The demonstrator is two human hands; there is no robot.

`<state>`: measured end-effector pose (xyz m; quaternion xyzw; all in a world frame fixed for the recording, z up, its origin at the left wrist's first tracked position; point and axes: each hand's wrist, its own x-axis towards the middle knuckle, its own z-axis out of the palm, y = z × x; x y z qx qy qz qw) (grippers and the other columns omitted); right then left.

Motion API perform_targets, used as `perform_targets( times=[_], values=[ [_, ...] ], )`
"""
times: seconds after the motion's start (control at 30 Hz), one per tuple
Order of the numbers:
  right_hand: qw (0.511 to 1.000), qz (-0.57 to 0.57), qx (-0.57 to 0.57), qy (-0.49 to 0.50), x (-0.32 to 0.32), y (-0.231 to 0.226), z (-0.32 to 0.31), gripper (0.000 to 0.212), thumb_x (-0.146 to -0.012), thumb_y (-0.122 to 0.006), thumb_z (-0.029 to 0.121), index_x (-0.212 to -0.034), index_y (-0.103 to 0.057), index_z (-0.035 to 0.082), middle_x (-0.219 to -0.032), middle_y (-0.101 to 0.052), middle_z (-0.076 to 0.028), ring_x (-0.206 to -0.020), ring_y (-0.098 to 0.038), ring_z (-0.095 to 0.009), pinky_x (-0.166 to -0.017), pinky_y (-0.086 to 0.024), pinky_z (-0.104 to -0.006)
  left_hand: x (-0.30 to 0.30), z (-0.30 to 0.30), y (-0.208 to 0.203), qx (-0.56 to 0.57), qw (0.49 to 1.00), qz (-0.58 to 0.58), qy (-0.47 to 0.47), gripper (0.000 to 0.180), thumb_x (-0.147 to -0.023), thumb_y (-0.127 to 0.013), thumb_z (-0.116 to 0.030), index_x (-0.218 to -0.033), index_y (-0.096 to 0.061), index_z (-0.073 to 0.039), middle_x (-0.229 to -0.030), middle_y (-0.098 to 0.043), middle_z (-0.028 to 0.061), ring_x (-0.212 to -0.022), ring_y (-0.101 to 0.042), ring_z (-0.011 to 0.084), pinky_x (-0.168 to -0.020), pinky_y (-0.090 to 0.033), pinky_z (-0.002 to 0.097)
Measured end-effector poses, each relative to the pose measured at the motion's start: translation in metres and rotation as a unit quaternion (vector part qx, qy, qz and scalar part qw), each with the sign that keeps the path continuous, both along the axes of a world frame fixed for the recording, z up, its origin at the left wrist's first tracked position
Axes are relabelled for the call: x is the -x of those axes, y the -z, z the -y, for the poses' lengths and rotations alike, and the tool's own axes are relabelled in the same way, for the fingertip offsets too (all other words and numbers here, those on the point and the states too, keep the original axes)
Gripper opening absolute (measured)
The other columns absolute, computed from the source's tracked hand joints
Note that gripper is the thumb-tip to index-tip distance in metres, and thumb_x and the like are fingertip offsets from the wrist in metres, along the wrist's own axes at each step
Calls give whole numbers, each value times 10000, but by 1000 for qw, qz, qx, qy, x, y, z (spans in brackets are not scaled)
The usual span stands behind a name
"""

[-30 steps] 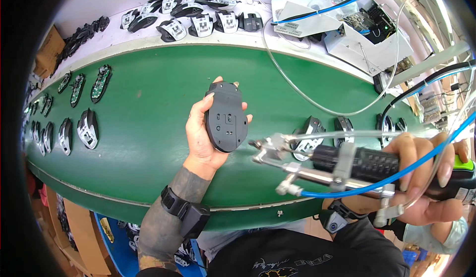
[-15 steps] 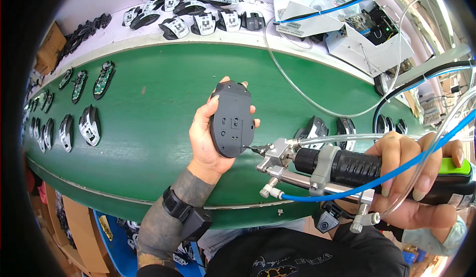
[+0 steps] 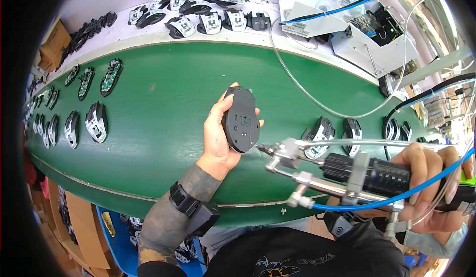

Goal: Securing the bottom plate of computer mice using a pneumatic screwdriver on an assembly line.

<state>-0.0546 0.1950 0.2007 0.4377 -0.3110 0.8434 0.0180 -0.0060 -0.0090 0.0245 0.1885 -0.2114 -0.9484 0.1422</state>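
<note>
My left hand is wrapped round a dark computer mouse, whose flat underside with small holes faces up. Its fingertips show along the mouse's right edge. In my right hand is a black screwdriver with a metal screw-feeding head and air hoses. The driver points left, its tip just off the lower right edge of the mouse. Beyond the driver, a black and white mouse shell lies on the green bench.
Several open mouse shells and green circuit boards in black bases line the left of the bench. More mouse shells stand on the white back shelf. A white-cased machine sits far right; a clear hose loops over the bench. Below left is a blue bin.
My right hand has drawn the screwdriver to the right, so its tip has come off the mouse's underside. My left hand and the mouse have shifted slightly right. The whole view has shifted a little too.
</note>
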Motion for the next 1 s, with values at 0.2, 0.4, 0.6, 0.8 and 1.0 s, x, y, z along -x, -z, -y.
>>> perform_targets(
  times=[0.2,0.4,0.6,0.8,1.0],
  values=[
    [996,-1,-87,31,-9,-2,11,462,-812,-761,188,-1119,-438,65,-816,-512,-16,-497,-552,-92,-555,-448,-183,2,-8,3,-16,998,-35,40,500,-908,-510,-275,-1371,-425,-104,-1171,-544,103,-954,-607,254,-786,-557,432],
    [998,-18,-52,12,-6,6,19,494,-820,-762,252,-1134,-440,49,-807,-502,-10,-508,-553,-76,-525,-449,-196,0,-11,5,-22,998,-37,38,503,-908,-504,-277,-1373,-421,-105,-1182,-539,104,-954,-607,256,-785,-557,432],
    [996,-44,-75,-23,-4,9,22,550,-833,-750,289,-1191,-428,23,-804,-497,-9,-486,-512,-85,-535,-439,-197,-5,-15,0,-31,998,-56,9,477,-935,-509,-297,-1366,-424,-110,-1178,-542,100,-946,-606,236,-779,-557,421],
    [986,-30,-121,-110,-2,-13,11,718,-879,-609,500,-1334,-318,27,-957,-556,-166,-576,-580,-216,-507,-491,-289,-4,-28,15,238,968,60,50,487,-966,-523,-399,-1338,-464,-90,-1301,-503,123,-1167,-514,281,-980,-442,412],
    [946,-151,-190,-216,54,-17,-29,737,-921,-501,580,-1390,-323,41,-1028,-532,-217,-610,-571,-275,-528,-475,-313,-10,40,-7,718,677,128,-98,546,-900,-623,-358,-1318,-476,-38,-1421,-353,230,-1334,-345,357,-1109,-286,428]
  ],
)
